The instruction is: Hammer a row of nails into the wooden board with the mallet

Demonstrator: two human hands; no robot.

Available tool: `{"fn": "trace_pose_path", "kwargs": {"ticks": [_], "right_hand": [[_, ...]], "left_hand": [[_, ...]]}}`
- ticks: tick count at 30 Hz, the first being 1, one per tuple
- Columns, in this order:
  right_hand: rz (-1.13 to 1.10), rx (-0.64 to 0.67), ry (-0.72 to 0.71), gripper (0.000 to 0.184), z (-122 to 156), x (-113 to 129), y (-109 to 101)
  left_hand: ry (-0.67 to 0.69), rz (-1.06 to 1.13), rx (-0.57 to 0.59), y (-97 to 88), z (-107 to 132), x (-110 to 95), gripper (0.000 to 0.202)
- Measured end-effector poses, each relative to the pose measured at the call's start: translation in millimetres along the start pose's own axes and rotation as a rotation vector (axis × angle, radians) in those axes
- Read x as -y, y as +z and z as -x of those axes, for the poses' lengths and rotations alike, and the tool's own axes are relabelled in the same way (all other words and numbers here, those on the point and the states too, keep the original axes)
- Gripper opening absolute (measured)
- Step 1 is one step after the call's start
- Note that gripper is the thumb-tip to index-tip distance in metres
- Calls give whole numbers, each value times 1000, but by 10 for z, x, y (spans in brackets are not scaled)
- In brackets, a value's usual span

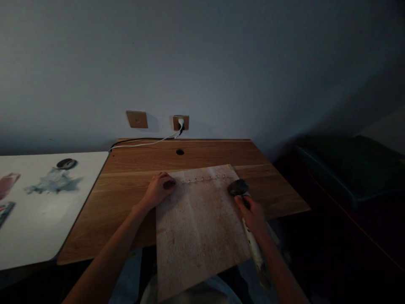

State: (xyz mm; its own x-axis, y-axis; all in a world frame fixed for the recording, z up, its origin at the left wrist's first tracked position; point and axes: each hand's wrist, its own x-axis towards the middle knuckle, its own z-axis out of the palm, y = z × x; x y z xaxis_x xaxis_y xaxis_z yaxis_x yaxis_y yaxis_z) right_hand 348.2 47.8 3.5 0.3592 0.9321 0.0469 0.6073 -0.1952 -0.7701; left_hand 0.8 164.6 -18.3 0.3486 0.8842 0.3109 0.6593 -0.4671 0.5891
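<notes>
A pale mottled board [199, 223] lies on the wooden desk [133, 198] and sticks out over the near edge. A row of small nails [202, 179] stands along its far edge. My left hand [158, 190] rests closed on the board's far left corner, next to the first nail; whether it pinches anything is hidden. My right hand [253, 215] grips the neck of a hammer [238, 188]; the dark head lies on the board's far right edge and the pale handle runs back under my forearm.
A white table [47, 211] with printed pictures adjoins the desk on the left. Two wall sockets sit above the desk, one with a white plug and cable [148, 142]. A cable hole [180, 151] is in the desk. A dark bed or couch [348, 169] stands at the right.
</notes>
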Motion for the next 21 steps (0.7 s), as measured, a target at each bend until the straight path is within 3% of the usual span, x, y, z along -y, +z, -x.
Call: {"fn": "trace_pose_path", "kwargs": {"ticks": [5, 12, 21], "right_hand": [[-104, 133, -77, 43, 118, 383, 208], [-34, 305, -241, 34, 24, 1051, 692], [162, 291, -352, 27, 45, 1280, 992]], "left_hand": [[-13, -30, 7, 13, -14, -20, 11], [-15, -11, 8, 29, 7, -21, 11], [11, -13, 19, 11, 21, -28, 12]]}}
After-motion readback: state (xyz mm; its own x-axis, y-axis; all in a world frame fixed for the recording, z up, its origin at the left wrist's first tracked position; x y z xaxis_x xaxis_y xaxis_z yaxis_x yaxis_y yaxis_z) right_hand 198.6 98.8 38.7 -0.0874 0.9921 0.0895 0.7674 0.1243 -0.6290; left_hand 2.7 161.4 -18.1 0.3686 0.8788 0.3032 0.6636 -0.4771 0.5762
